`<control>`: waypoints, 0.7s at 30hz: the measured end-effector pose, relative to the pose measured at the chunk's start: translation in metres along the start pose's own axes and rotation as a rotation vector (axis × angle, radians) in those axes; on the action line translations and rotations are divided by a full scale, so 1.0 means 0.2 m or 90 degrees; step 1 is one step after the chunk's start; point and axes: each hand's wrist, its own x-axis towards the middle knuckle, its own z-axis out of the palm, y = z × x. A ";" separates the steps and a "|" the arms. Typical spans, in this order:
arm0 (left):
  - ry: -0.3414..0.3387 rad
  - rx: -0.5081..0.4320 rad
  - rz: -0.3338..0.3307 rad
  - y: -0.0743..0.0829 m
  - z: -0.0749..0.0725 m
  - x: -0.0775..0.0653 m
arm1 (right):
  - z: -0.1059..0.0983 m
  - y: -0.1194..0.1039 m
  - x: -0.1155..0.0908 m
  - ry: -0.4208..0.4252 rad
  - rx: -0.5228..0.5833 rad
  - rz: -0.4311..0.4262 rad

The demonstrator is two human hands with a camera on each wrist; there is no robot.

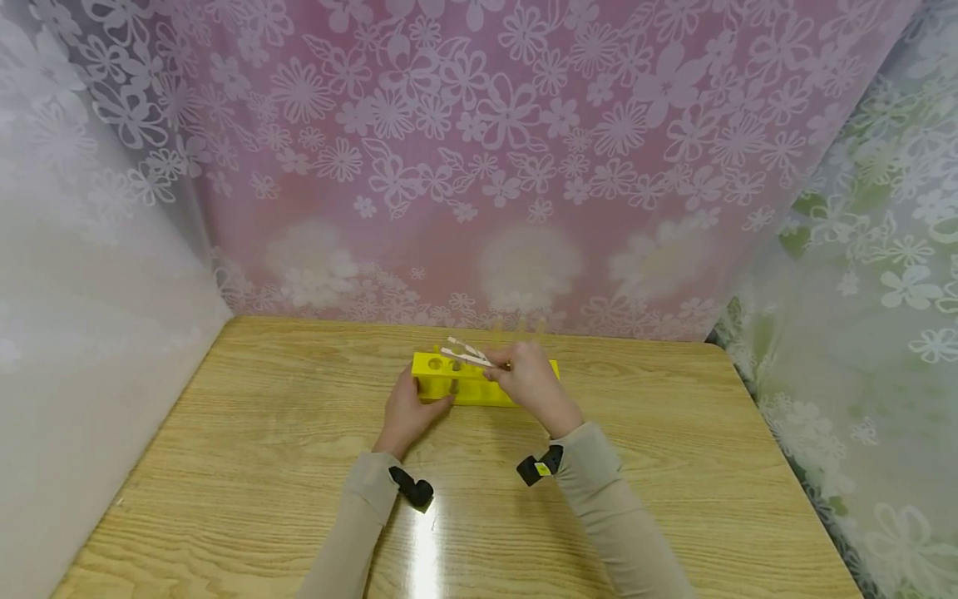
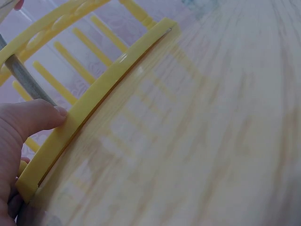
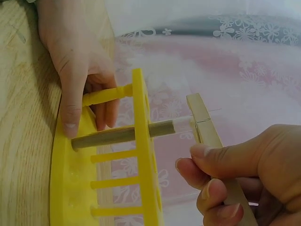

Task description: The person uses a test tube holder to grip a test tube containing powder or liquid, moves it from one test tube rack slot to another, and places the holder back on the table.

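Observation:
A yellow test tube rack [image 1: 479, 398] stands on the table, with a test tube [image 3: 106, 137] upright in a hole near its left end. The tube looks grey-brown along its lower length and clear at the top. My left hand [image 1: 407, 413] holds the rack's left end, thumb [image 2: 40, 117] on the base's front edge beside the tube and fingers behind. My right hand [image 3: 254, 174] grips a wooden test tube clamp [image 3: 205, 120] with a wire spring. The clamp's far end, its arms spread in the head view, is right by the tube's top.
Thin yellow pegs [image 3: 115, 182] line the rack's back side. The wood-grain table [image 1: 262, 466] reaches back to a pink flowered curtain [image 1: 479, 166]. Pale sheeting hangs on the left, and a flowered curtain [image 1: 883, 316] on the right.

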 end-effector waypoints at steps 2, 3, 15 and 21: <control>0.000 0.001 -0.001 0.00 0.00 0.00 | 0.01 0.01 0.00 0.006 -0.009 -0.004; 0.001 0.001 -0.001 0.00 0.00 0.00 | 0.01 0.01 0.00 0.009 -0.012 -0.006; -0.006 0.004 -0.020 0.00 0.00 0.00 | 0.04 0.02 0.00 -0.001 -0.004 0.016; -0.004 0.006 -0.022 0.00 0.00 0.00 | 0.05 0.02 0.00 -0.013 -0.001 0.023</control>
